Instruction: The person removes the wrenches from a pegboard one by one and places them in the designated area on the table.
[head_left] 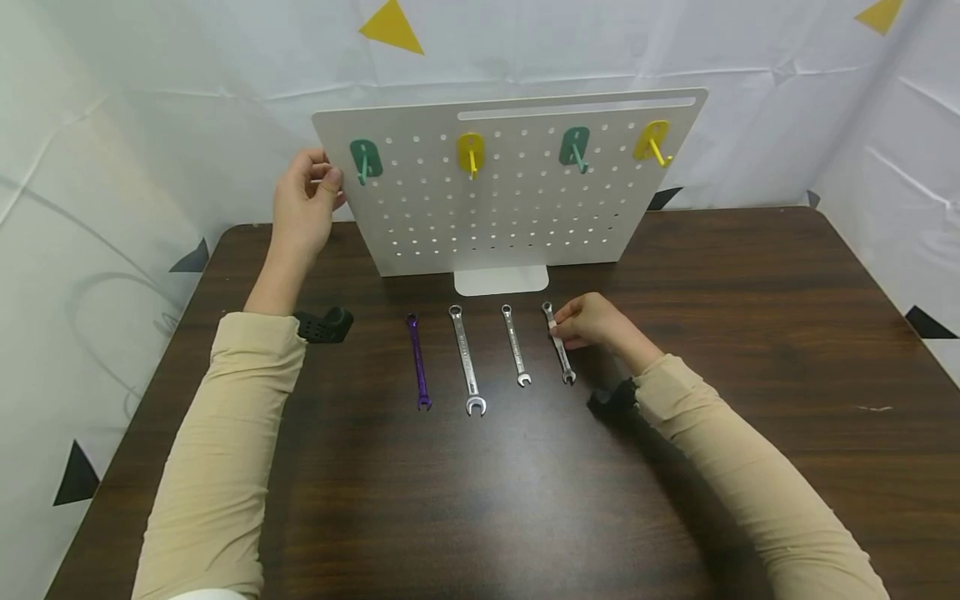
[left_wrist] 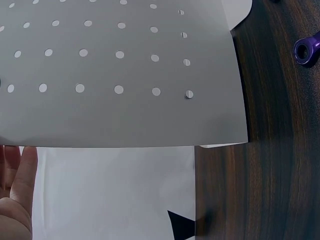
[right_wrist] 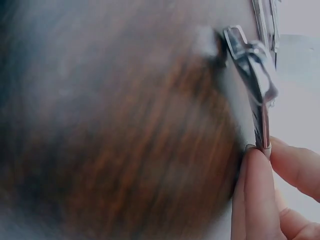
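Observation:
My left hand (head_left: 303, 200) grips the left edge of a white pegboard (head_left: 498, 204), its thumb at the front. In the left wrist view, its fingers (left_wrist: 22, 175) meet the board's edge. With thumb and fingers my right hand (head_left: 588, 321) pinches a small silver combination wrench (head_left: 560, 350), the rightmost in the row. The right wrist view shows this wrench (right_wrist: 257, 82) close up, its open end pointing away from the fingertips. Left of it lie a short silver wrench (head_left: 515, 343), a longer silver wrench (head_left: 466, 358) and a purple wrench (head_left: 418, 362).
The pegboard stands on a white base plate (head_left: 501, 281) on the dark wooden table (head_left: 480, 508). Across its top sit a left green hook (head_left: 366, 160), a yellow hook (head_left: 471, 154), another green hook (head_left: 575, 148) and a right yellow hook (head_left: 654, 143). White sheeting (head_left: 247, 67) hangs behind.

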